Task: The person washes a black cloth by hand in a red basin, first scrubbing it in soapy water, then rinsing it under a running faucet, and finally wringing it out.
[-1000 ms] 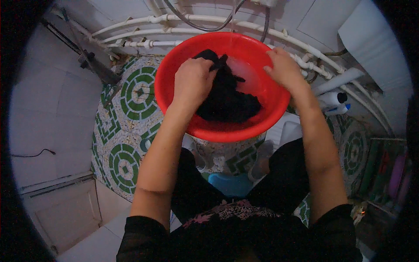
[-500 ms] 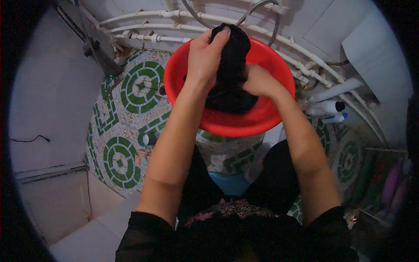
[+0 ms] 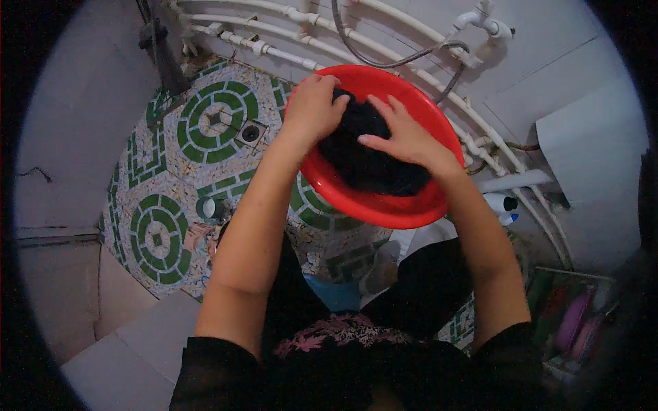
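Cloth [image 3: 373,163], black and bunched into one dark heap, lies in a round red plastic basin [image 3: 373,209] between our two hands, partly under the right one. Our left hand [image 3: 314,109] bends over the basin's left rim, its thumb pointing at the heap's upper edge; we cannot tell whether its fingers grip the fabric or only rest there. Our right hand [image 3: 408,139] is loose and grasps nothing, fingers spread and thumb held apart over the heap; whether the fingertips touch it, we cannot tell.

Beyond both hands, a grey flexible hose [image 3: 428,52] loops in front of the pale wall [image 3: 538,58], and a white tap [image 3: 480,20] juts out beyond and to the right of our right hand. White plastic pipes [image 3: 291,58] run past the basin's far side. Left of our left hand we see a round dark floor drain [image 3: 251,133] in the green and white patterned floor [image 3: 158,238]; a small pale cup [image 3: 208,207] sits nearer us. Right of our right hand, also nearer us, is a white bottle [image 3: 495,202] with a black cap.
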